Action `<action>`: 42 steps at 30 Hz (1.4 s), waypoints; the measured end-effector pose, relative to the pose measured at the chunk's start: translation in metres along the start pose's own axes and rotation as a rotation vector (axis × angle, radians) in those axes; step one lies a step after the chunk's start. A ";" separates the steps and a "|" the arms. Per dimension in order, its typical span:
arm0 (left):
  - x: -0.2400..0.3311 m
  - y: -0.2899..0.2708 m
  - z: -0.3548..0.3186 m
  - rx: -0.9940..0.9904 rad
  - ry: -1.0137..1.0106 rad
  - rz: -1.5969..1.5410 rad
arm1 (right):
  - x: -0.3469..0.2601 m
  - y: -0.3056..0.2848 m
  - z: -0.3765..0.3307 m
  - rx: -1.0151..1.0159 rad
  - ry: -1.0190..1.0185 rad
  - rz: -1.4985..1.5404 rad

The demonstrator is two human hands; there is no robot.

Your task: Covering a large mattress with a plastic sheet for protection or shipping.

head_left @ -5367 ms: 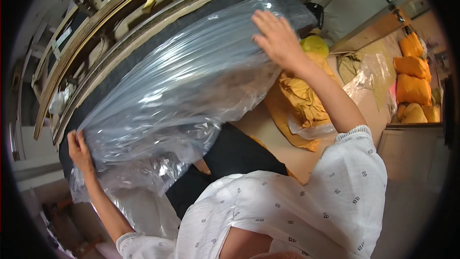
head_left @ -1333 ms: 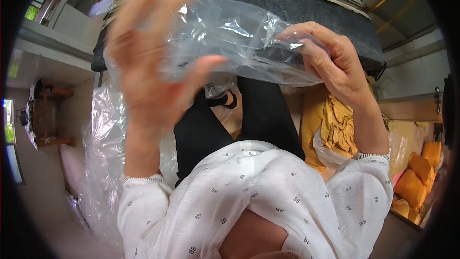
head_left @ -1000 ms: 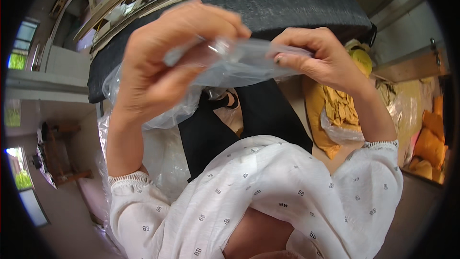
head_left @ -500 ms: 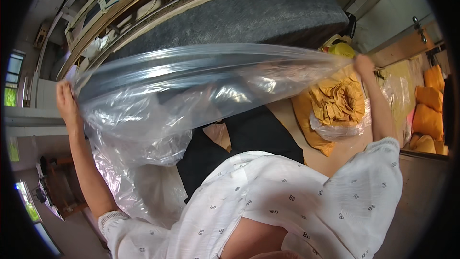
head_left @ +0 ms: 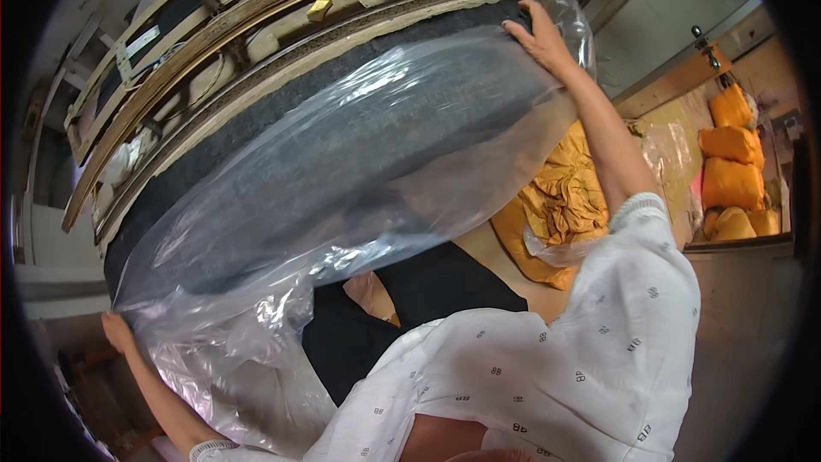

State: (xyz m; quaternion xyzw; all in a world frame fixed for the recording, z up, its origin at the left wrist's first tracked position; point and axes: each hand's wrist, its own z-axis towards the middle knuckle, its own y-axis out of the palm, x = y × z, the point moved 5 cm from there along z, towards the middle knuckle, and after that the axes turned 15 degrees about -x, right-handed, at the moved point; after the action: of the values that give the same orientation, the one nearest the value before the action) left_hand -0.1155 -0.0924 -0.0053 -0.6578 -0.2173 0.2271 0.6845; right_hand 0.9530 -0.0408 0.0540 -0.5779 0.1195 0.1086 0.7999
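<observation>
A large clear plastic sheet (head_left: pixel 359 137) lies spread over the grey padded surface (head_left: pixel 162 197) in front of me. Its near edge hangs in loose folds by my dark trousers. At the lower left, my left hand (head_left: pixel 118 332) is closed on the sheet's left end, pulling it into a point. Across at the far right end of the padded surface, my right hand (head_left: pixel 540 41) rests on the sheet with thumb and forefinger apart. More of the plastic bulges out beyond that hand. Its remaining fingers are partly hidden.
A wooden frame with rails (head_left: pixel 256 43) runs along the far side, with a small yellow block (head_left: pixel 320 8) on it. Crumpled orange-yellow material (head_left: pixel 566 175) sits near my right forearm. Stacked orange bundles (head_left: pixel 732 184) stand at the far right.
My right hand has moved far and up to the padded surface's end, and its fingers have parted. My left hand has come lower and nearer. The raised sheet now lies across the grey surface.
</observation>
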 end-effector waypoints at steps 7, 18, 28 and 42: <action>-0.071 -0.017 0.066 0.070 -0.098 0.124 | 0.010 0.040 0.034 -0.103 -0.097 -0.071; 0.408 -0.114 -0.280 -0.396 1.142 -0.481 | -0.003 0.006 0.017 0.400 -0.053 -0.266; 0.503 -0.050 -0.241 0.007 1.271 -0.216 | 0.010 0.027 -0.181 0.688 0.210 0.329; 0.508 -0.062 -0.271 0.084 1.187 -0.183 | 0.248 0.139 -0.644 0.373 1.785 0.354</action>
State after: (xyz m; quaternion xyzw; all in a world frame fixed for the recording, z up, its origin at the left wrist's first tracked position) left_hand 0.4556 -0.0083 0.0448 -0.6231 0.1556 -0.2304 0.7311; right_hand 1.1028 -0.6012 -0.3447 -0.2827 0.7928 -0.2768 0.4636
